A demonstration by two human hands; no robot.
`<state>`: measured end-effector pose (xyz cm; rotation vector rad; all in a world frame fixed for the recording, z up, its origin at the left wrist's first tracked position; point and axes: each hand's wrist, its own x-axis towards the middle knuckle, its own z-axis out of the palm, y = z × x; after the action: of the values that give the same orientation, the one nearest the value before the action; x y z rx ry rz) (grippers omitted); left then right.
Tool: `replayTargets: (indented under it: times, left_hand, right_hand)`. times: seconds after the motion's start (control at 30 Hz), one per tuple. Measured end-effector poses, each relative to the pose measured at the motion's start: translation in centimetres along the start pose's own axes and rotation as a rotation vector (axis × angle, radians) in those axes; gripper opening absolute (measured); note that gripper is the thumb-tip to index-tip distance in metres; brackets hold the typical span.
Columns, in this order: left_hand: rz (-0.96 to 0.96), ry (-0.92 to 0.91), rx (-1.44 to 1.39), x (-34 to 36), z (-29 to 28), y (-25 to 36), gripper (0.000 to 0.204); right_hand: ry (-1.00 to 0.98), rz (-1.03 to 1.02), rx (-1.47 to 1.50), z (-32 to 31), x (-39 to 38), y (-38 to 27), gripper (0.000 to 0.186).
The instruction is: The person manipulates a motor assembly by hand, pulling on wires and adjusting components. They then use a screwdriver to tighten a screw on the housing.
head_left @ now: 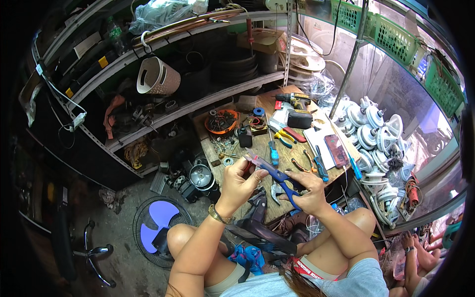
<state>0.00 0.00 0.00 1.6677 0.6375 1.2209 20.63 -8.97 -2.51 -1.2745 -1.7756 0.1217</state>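
Observation:
My right hand (308, 190) grips the blue handles of a pair of scissors (281, 177) above the near edge of the wooden workbench (232, 185). The scissors' blades point up and left, toward my left hand (238, 180). That hand is closed, thumb against fingers, right beside the blades. Something small and reddish shows between its fingers, too small to name. Just beyond the blades stands a blue-handled screwdriver (273, 153). Past it lie yellow-and-blue pliers (283, 138) and a red-handled tool (295, 135).
An orange bowl of small parts (221, 122), a cordless drill (297, 109) and a phone (337, 150) lie on the bench. White pulley-like wheels (373, 133) pile up at right. A purple-bladed fan (161, 225) stands on the floor at left. Another person's arm (413, 262) shows at lower right.

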Motion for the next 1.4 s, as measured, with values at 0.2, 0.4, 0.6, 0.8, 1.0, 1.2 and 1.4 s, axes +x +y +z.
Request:
replayTargets:
  times: [0.2, 0.4, 0.6, 0.8, 1.0, 1.2, 1.4]
  left_hand:
    - [-0.035, 0.155, 0.133, -1.0, 0.4, -2.3, 0.029]
    - [-0.217, -0.015, -0.32, -0.4, 0.1, -1.4, 0.016]
    - [-0.294, 0.02, -0.456, -0.2, -1.2, -1.4, 0.014]
    - [-0.214, 0.055, -0.287, 0.8, -4.3, -1.7, 0.013]
    - [-0.349, 0.258, -0.299, 1.1, -9.3, -3.8, 0.017]
    - [-0.725, 0.258, 0.037, -1.9, -10.8, -11.1, 0.024]
    - [-1.073, -0.044, -0.008, -5.4, -9.5, -14.8, 0.058]
  right_hand:
    - [0.142, 0.207, 0.208, 0.6, -0.3, -1.9, 0.054]
    - [-0.071, 0.476, -0.119, 0.1, 0.1, 4.5, 0.053]
    - [-0.283, 0.487, -0.458, 1.2, -2.4, 8.2, 0.045]
    - [-0.112, 0.174, -0.375, 1.3, -0.6, 7.4, 0.032]
    - [-0.301, 0.178, -0.061, 4.9, 5.8, 4.1, 0.042]
    - [-0.448, 0.565, -0.135, 9.3, 4.6, 3.6, 0.059]
    - [-0.652, 0.844, 0.219, 9.4, -5.7, 2.2, 0.085]
